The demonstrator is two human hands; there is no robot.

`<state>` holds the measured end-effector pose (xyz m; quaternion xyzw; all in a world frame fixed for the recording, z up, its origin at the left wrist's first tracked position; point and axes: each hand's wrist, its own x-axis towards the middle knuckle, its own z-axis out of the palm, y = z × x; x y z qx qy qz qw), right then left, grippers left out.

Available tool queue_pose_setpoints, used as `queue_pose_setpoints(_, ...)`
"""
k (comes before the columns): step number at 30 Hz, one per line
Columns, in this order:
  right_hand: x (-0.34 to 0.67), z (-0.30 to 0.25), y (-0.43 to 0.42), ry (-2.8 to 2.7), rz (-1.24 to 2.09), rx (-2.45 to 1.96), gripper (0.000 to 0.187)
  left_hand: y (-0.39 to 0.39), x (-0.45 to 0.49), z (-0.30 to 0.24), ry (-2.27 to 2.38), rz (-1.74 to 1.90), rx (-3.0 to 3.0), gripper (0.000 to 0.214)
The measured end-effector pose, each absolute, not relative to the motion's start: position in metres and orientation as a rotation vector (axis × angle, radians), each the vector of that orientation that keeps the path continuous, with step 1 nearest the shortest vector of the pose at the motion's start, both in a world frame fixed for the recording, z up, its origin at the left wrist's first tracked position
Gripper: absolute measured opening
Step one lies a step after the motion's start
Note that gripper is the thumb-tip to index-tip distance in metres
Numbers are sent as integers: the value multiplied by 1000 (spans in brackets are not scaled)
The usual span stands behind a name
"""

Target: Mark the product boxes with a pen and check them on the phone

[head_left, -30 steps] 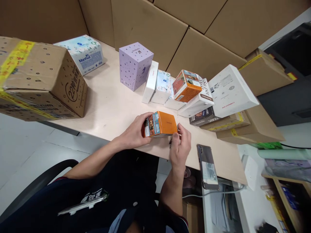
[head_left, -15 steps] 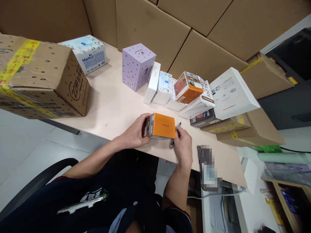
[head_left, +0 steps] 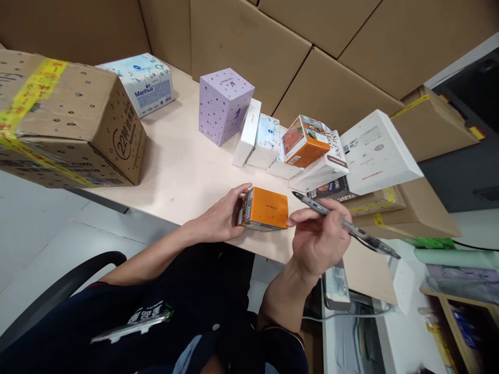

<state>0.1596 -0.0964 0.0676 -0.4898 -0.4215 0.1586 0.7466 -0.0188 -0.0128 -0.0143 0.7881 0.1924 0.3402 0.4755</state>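
An orange box point(head_left: 270, 206) rests at the table's near edge. My left hand point(head_left: 224, 215) is closed around its left end, thumb and fingers on opposite sides. In my right hand point(head_left: 322, 236) is a grey and black pen point(head_left: 356, 232), gripped between thumb and fingers. Its dark pointed end aims up and left, over the table just beyond the box. One fingertip of the right hand is close to the box's right edge; whether it touches I cannot tell. Below the right wrist a phone point(head_left: 337, 288) lies partly hidden.
A large taped carton point(head_left: 120, 140) stands at the left, a tissue pack point(head_left: 150, 91) behind it. A purple box point(head_left: 224, 106), white packs point(head_left: 265, 140), another orange box point(head_left: 306, 143) and a white box point(head_left: 380, 156) line the back. Stacked cartons point(head_left: 253, 47) form a wall behind.
My right hand has lifted away from the orange box and moved right, with the pen now raised in it. The orange box and my left hand have shifted slightly right in view.
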Motion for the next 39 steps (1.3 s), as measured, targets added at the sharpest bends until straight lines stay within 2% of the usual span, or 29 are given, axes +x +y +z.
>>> queue_pose_setpoints(2, 153, 69, -90, -959, 379, -1143, 25, -12, -18, -19, 408, 929, 1986, 102)
queue_pose_setpoints(5, 147, 66, -83, -1034, 409, -1283, 30, -12, -18, -19, 343, 1023, 2113, 91)
queue_pose_setpoints(14, 150, 53, -82, -1298, 234, -1477, 28, -13, -21, -10, 435, 937, 2148, 72)
queue_pose_setpoints(28, 150, 52, -80, -1344, 193, -1474, 23, -12, -21, -12, 428, 940, 2128, 72)
queue_pose_setpoints(32, 143, 58, -81, -1198, 237, -1381, 23, -12, -20, -13, 425, 932, 2135, 73)
queue_pose_setpoints(36, 151, 53, -90, -940, 78, -1275, 22, -12, -21, -14, 437, 916, 2121, 74)
queue_pose_setpoints(39, 176, 36, -105, -903, -76, -1475, 23, -12, -22, -15, 451, 892, 2117, 74)
